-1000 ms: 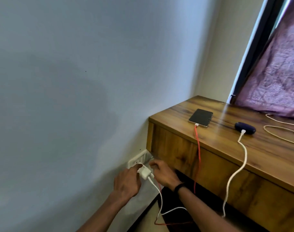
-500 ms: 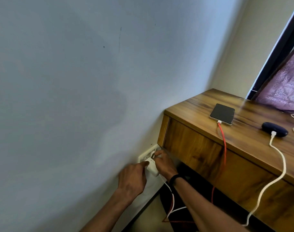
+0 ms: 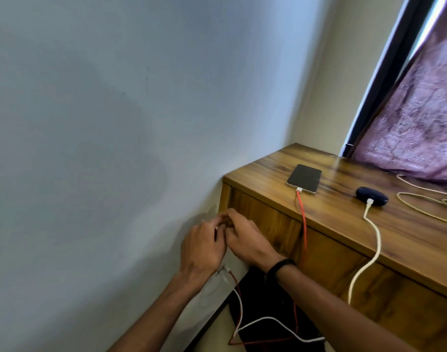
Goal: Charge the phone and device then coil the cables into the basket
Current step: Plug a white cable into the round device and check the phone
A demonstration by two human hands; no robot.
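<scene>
The wooden desk (image 3: 369, 224) carries the phone (image 3: 304, 178) and dark device (image 3: 371, 196), each with 1 cable plugged in, well right of both hands. The left hand (image 3: 201, 246) and right hand (image 3: 245, 238) meet low at the wall, just beside the desk's corner, fingers curled together; what they grip is hidden. Red cable (image 3: 303, 224) and white cable (image 3: 369, 250) hang slack; little room there

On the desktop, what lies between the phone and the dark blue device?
In the head view, only bare wood of the desk top separates the phone from the dark blue device. The red cable and white cable hang off the front edge.
</scene>
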